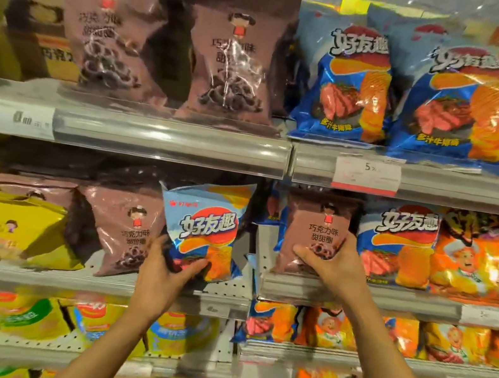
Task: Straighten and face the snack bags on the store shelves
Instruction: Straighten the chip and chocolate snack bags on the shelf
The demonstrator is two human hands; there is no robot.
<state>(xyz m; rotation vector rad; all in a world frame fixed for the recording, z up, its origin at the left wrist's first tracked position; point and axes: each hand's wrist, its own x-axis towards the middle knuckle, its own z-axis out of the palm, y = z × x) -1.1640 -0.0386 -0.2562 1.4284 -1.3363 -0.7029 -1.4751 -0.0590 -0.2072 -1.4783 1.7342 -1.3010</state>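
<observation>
While the left hand (164,277) grips a blue chip bag (205,231), the right hand (330,263) grips a brown snack bag (312,230) at the middle shelf's (388,301) front edge.

left hand (164,274): arm raised forward, fingers curled, gripping | right hand (330,263): arm raised forward, fingers and thumb curled, gripping

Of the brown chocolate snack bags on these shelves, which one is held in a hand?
The brown bag on the second shelf, right section: the right hand grips its lower part. The other brown bags stand untouched.
</observation>
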